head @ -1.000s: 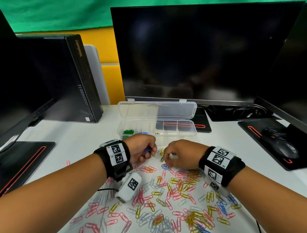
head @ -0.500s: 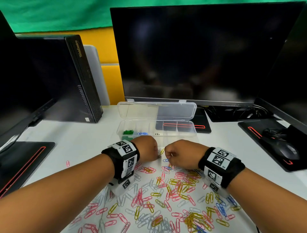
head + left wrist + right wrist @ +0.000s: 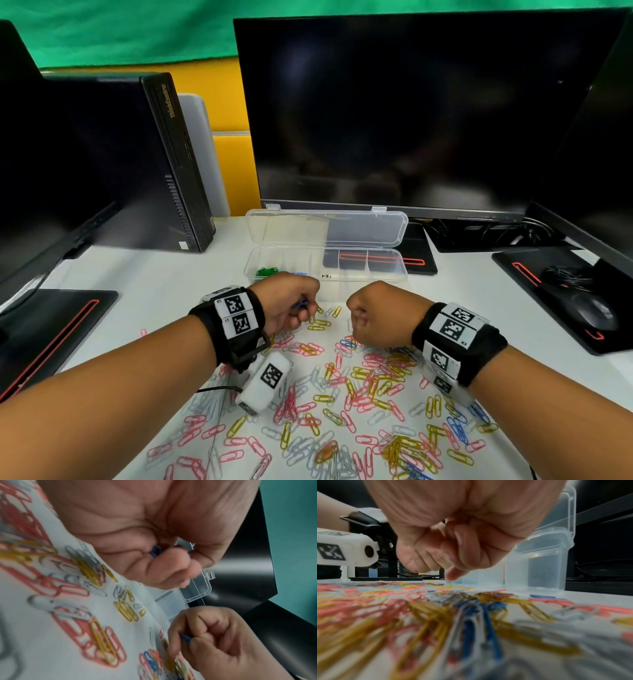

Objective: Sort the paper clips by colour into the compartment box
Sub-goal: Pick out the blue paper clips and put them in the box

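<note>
- White desk top [image 3: 144, 281] carries our work, with a dark monitor [image 3: 411, 113] behind, a black computer case [image 3: 144, 164] to the left and a mouse [image 3: 594, 311] on its mat to the right.
- Loose paper clips [image 3: 342, 394] in pink, yellow, white and blue lie scattered on the desk between and below our wrists.
- We see the compartment box [image 3: 387, 274] just beyond both fists, lid thrown back, its long axis running left to right across our view; green clips [image 3: 266, 271] sit in its leftmost compartment and a few blue ones [image 3: 299, 274] in the next.
- Our left hand [image 3: 291, 301] is curled, and in the left wrist view its fingertips pinch a blue clip [image 3: 155, 551].
- Our right hand [image 3: 380, 313] is also curled; the left wrist view shows it pinching what looks like a second blue clip [image 3: 185, 637], though blur leaves us unsure of more than a blue sliver.
- We judge the step to be gathering blue clips for a drop.
- For the coming move, the blue compartment lies straight ahead of the left hand, almost touching its knuckles in the head view, so the left hand is nearer; the right would have to cross leftward along the box.
</note>
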The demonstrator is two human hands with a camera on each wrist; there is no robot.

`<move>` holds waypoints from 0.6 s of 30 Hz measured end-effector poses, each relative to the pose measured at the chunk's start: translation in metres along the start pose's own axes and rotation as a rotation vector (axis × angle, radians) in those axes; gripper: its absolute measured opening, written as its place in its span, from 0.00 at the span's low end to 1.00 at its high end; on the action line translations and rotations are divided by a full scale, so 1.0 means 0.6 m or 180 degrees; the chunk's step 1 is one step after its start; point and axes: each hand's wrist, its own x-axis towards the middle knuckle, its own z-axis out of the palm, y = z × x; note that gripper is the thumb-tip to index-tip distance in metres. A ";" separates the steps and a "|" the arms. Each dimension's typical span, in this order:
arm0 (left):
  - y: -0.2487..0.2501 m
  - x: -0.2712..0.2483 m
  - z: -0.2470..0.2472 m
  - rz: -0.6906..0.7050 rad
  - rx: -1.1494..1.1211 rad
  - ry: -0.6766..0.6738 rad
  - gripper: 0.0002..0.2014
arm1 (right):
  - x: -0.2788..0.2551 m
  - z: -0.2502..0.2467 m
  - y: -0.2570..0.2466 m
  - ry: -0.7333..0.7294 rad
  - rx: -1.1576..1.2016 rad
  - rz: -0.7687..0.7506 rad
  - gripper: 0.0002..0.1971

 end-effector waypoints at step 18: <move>0.001 0.005 0.059 0.1581 0.4302 -0.0062 0.10 | -0.028 -0.050 0.056 0.0125 -0.0646 0.0089 0.06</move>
